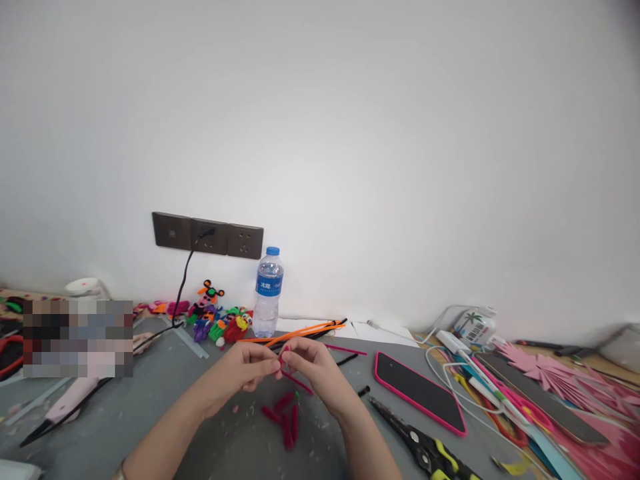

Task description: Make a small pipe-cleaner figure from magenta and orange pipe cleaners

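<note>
My left hand (254, 365) and my right hand (311, 360) meet over the grey mat, fingertips pinched together. Between them is a thin magenta pipe cleaner (300, 385), one end hanging below the right fingers; the part inside the fingertips is mostly hidden. Just under the hands lie several short, fuzzy dark-pink pipe cleaner pieces (287, 427). Orange pipe cleaners (300, 330) and black ones lie behind the hands. Another magenta pipe cleaner (350, 350) extends beyond the right hand.
Colourful pipe cleaner figures (220, 320) sit beside a water bottle (267, 300) at the wall. A pink glue gun (80, 393) lies left, its cord running to a socket (209, 237). Right are a phone (419, 393), black-and-yellow scissors (417, 440), white cables and pink folded paper (540, 373).
</note>
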Demonstrator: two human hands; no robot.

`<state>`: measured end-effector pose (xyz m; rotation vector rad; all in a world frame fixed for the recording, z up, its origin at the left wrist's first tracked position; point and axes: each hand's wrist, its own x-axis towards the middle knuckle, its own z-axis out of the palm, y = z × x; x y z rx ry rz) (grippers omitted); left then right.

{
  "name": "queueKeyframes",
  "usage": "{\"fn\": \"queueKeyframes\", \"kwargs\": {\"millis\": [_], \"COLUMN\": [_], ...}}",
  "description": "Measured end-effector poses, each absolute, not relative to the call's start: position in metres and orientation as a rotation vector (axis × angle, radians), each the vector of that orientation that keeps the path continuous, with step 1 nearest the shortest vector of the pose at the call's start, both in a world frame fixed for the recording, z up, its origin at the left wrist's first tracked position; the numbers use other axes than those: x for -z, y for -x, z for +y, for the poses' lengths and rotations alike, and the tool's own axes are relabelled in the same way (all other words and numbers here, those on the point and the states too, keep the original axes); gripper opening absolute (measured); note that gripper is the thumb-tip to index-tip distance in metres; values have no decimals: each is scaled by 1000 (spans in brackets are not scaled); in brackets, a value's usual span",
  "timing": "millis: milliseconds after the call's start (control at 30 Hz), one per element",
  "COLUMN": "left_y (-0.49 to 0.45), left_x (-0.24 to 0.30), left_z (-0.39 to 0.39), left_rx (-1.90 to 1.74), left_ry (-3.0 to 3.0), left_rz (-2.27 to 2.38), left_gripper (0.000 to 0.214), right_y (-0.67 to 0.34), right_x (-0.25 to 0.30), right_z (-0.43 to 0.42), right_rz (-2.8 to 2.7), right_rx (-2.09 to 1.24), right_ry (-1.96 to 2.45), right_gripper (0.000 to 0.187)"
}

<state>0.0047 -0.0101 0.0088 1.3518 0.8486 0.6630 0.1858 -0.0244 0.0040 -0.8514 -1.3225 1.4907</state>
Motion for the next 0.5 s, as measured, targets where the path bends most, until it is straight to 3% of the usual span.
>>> {"fn": "queueKeyframes", "kwargs": {"millis": [500], "left_y": [-17], "left_x": [3], "left_z": [-8], "left_rx": [-794], "left_ry": [-1584], "left_rz": [982], "left_gripper": [34], "right_y": [-179], "right_x": [7], "right_z": [-16], "right_rz": [-1449], "right_rx": [-1106], "right_ry": [1040], "right_gripper": [33]}}
